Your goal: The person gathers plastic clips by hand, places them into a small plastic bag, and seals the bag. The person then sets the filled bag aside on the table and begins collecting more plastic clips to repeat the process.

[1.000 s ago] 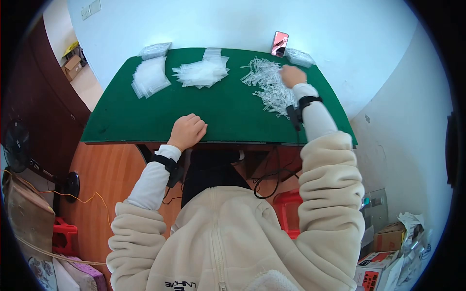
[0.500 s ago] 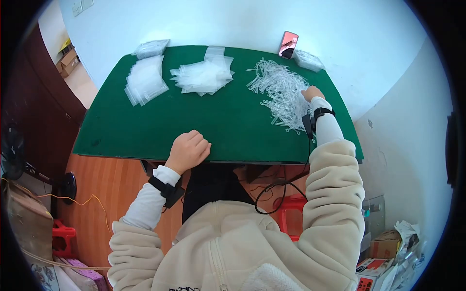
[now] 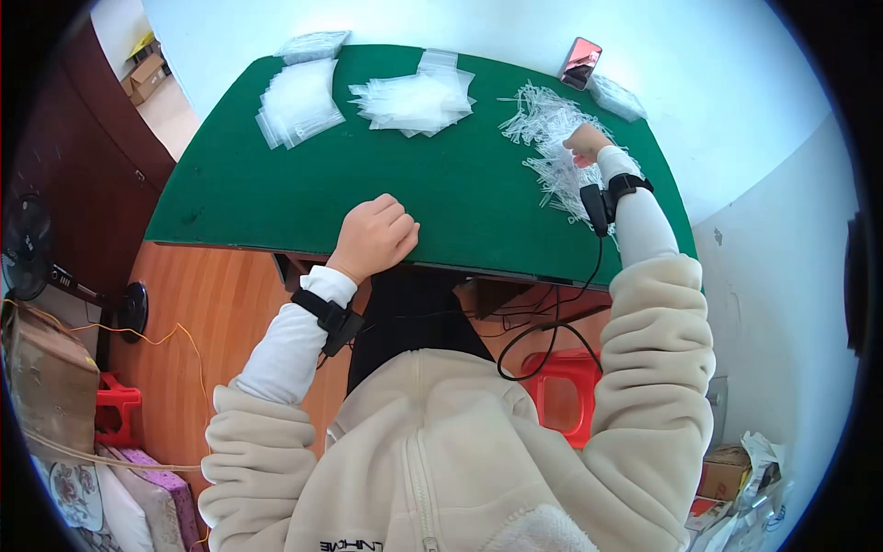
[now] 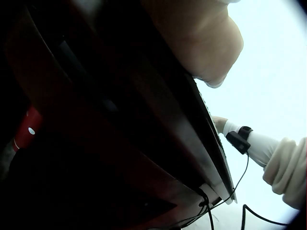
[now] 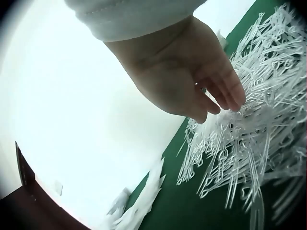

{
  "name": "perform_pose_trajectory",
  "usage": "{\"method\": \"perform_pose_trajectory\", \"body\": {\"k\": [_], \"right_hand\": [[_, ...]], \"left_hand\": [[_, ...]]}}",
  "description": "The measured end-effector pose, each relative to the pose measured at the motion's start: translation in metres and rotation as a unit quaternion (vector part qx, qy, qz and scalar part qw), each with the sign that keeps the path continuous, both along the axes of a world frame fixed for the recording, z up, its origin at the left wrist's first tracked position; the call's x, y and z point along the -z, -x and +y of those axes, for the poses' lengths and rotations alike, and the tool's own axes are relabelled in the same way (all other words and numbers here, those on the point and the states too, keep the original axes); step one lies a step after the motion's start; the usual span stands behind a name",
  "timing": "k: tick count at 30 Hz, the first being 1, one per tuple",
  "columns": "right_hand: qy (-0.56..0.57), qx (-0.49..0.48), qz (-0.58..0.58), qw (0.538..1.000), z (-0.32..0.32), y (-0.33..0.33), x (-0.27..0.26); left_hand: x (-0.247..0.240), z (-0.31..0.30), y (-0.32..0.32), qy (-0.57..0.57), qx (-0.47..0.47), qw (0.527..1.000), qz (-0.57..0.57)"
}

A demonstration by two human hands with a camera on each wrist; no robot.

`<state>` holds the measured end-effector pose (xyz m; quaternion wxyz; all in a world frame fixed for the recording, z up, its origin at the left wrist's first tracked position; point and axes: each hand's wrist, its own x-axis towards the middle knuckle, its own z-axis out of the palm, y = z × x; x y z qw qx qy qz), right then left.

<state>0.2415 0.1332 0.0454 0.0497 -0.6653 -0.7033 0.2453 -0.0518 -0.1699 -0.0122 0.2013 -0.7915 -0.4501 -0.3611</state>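
A loose pile of clear looped plastic pieces (image 3: 550, 118) covers the right side of the green table (image 3: 276, 198). My right hand (image 3: 587, 144) is over the pile's right part. In the right wrist view, the fingertips of that hand (image 5: 177, 72) reach down to the pieces (image 5: 273, 115), fingers slightly bent and nothing visibly gripped. My left hand (image 3: 375, 236) rests at the table's front edge with loosely curled fingers; the left wrist view shows only part of this hand (image 4: 204, 43). Flat clear bags lie in a middle stack (image 3: 414, 99) and a left stack (image 3: 301, 103).
A phone (image 3: 581, 63) leans at the back right beside a clear packet (image 3: 617, 97). Another packet (image 3: 314, 47) lies at the back left. A black cable (image 3: 552, 340) hangs below the right wrist, above a red stool (image 3: 579, 396).
From the pile's right edge, my right hand has shifted inward over the pieces, and its fingers show more. The left hand stays by the front edge. The head view has shifted.
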Motion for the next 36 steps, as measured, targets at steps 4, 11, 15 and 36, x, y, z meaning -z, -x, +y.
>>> {"method": "perform_pose_trajectory", "body": {"k": [4,11,15,36], "right_hand": [[0.032,-0.108,0.036,0.993,-0.022,-0.006,-0.018],[0.131,-0.158,-0.127,0.971,-0.094,-0.058,-0.039],[0.171,-0.128,-0.191,0.958,-0.118,-0.067,-0.033],[-0.238,-0.186,-0.115,0.946,-0.002,-0.016,0.003]], "left_hand": [[0.003,0.004,0.002,-0.032,0.022,0.999,-0.003],[0.000,0.003,-0.003,-0.011,0.025,1.000,-0.003],[-0.001,0.004,-0.002,0.004,0.031,0.999,0.011],[-0.003,0.000,-0.004,0.005,0.040,0.999,-0.003]]}}
